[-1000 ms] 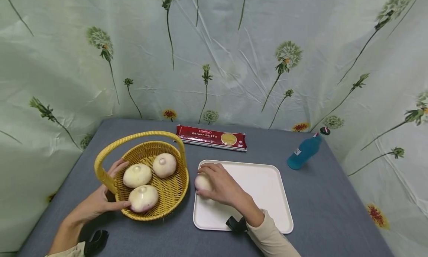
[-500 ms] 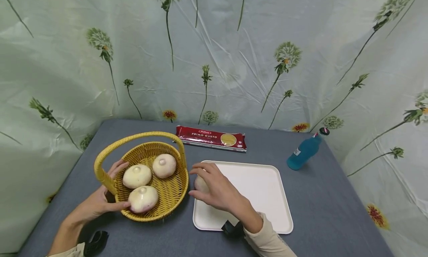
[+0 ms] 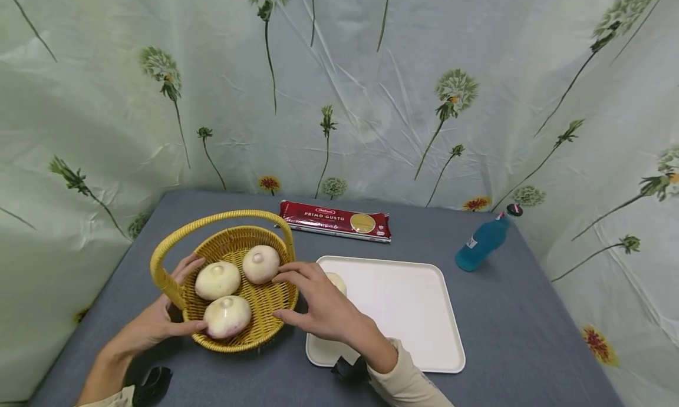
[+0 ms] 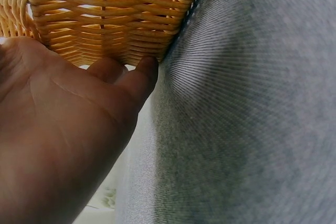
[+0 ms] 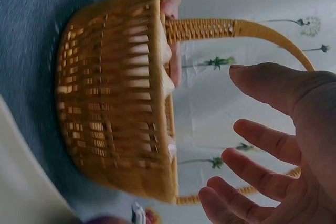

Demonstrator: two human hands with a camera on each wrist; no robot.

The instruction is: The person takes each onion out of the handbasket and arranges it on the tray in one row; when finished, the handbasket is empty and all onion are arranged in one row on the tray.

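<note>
A yellow wicker basket [image 3: 262, 310] with a tall handle holds three pale turnips [image 3: 227, 316], one of them with purple showing low on its side. My left hand [image 3: 148, 326] grips the basket's left side, thumb over the rim, and in the left wrist view its fingers [image 4: 142, 80] lie against the woven wall. Spread and holding nothing, my right hand [image 3: 326, 307] hovers at the basket's right rim, fingertips near the back turnip [image 3: 261, 264]. Behind that hand, another turnip [image 3: 338, 282] lies on the left part of the white tray [image 3: 408, 313], partly hidden.
A red pasta packet [image 3: 334, 220] lies behind the tray on the grey tabletop [image 3: 509, 336]. A blue bottle [image 3: 483, 243] with a dark cap stands at the right. A flowered curtain [image 3: 371, 101] hangs behind the table.
My right hand has let go of the turnip on the tray and moved left to the basket's rim, fingers opening. My left hand and the basket stay put.
</note>
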